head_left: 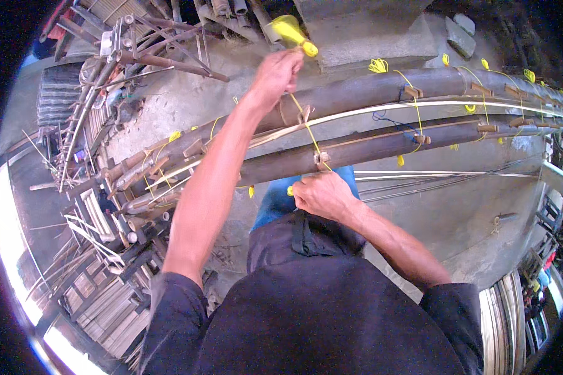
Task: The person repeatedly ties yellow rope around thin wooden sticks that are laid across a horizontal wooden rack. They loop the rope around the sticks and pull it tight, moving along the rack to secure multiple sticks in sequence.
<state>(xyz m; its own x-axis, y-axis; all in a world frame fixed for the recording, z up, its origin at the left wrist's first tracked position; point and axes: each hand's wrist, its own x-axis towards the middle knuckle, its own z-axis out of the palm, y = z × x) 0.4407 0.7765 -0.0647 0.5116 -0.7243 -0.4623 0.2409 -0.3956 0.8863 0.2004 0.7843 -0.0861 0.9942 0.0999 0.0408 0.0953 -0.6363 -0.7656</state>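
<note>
Two long dark bamboo poles (350, 137) lie side by side before me, with pale thin strips (381, 107) between them. Beyond the far pole, my left hand (280, 74) is closed on yellow cord, and a blurred yellow cord bundle (289, 32) sticks out above its fist. From there a yellow cord (311, 134) runs taut across both poles, past small wooden blocks (321, 157), toward my right hand. My right hand (324, 197) is closed at the near side of the near pole, a bit of yellow showing at its fingers. The exact grip is partly hidden.
More yellow cord ties with wooden blocks (413, 92) cross the poles to the right and left. Blue string (391, 119) lies between the poles. Bamboo frames (162, 56) and stacked slats (116, 312) stand at left. A concrete ledge (375, 47) is beyond.
</note>
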